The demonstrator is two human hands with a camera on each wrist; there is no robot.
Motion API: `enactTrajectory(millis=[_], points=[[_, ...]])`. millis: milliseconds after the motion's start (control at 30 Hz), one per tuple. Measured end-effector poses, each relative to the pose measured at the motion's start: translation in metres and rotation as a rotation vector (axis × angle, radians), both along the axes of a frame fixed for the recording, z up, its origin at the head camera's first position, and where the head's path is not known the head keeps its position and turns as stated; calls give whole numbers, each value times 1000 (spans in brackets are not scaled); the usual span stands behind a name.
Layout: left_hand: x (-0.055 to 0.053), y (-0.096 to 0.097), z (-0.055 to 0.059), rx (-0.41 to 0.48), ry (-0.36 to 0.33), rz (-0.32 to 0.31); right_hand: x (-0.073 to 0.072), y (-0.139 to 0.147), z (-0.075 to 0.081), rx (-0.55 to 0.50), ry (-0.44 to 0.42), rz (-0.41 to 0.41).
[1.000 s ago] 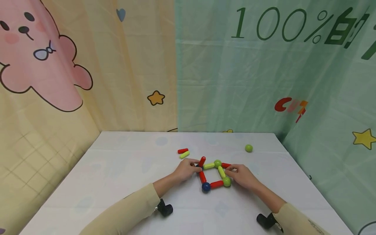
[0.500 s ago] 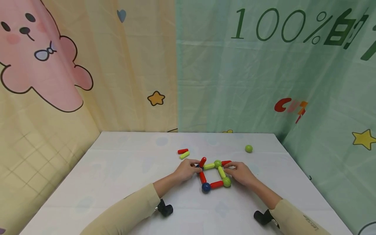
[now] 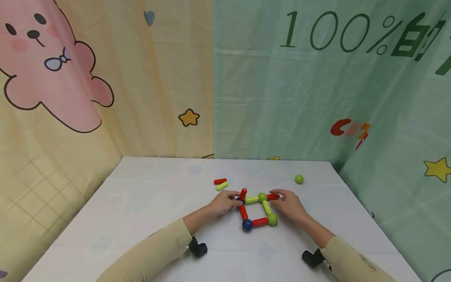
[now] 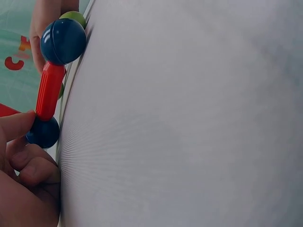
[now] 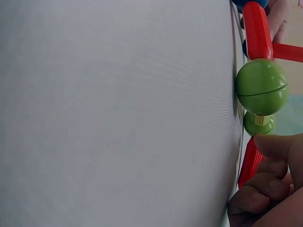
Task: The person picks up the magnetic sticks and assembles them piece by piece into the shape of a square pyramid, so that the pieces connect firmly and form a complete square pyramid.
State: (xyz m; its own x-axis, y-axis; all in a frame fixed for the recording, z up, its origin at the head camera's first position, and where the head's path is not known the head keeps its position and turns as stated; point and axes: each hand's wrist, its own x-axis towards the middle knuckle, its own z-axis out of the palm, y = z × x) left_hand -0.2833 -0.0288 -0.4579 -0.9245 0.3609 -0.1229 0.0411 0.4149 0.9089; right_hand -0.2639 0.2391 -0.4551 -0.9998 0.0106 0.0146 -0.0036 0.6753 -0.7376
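Note:
A square of magnetic rods and balls lies on the white table. My left hand (image 3: 222, 203) pinches the dark blue ball (image 4: 43, 133) at its far left corner, from which a red rod (image 3: 243, 194) sticks up. At the far right corner is a green ball (image 3: 262, 197) with another red rod (image 3: 273, 197) pointing outward. My right hand (image 3: 289, 204) pinches that rod between thumb and index finger; its other fingers are curled in the right wrist view. The near corners are a blue ball (image 3: 247, 225) and a green ball (image 5: 262, 87).
Behind the square lie a loose red rod (image 3: 220, 181) and a yellow-green rod (image 3: 222, 186). A loose green ball (image 3: 299, 179) rests at the back right of the white table (image 3: 148, 196). Printed curtains (image 3: 158, 78) stand behind the table.
My right hand has shifted slightly away from me along the right side, its thumb and index finger now on either side of the outer red rod. My left hand stays at the blue ball.

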Motion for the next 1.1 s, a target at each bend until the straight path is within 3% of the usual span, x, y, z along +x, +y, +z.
enactTrajectory(millis=[333, 700, 933, 1100], points=[[0, 0, 2, 2, -1, -13, -13, -1, -4, 128, 30, 22], [0, 2, 4, -5, 21, -24, -19, -3, 0, 181, 12, -5], [0, 1, 2, -15, 32, -21, -30, -7, 5, 124, -21, -60], [-1, 2, -1, -2, 17, -24, -50, -10, 2, 35, -44, 86]])
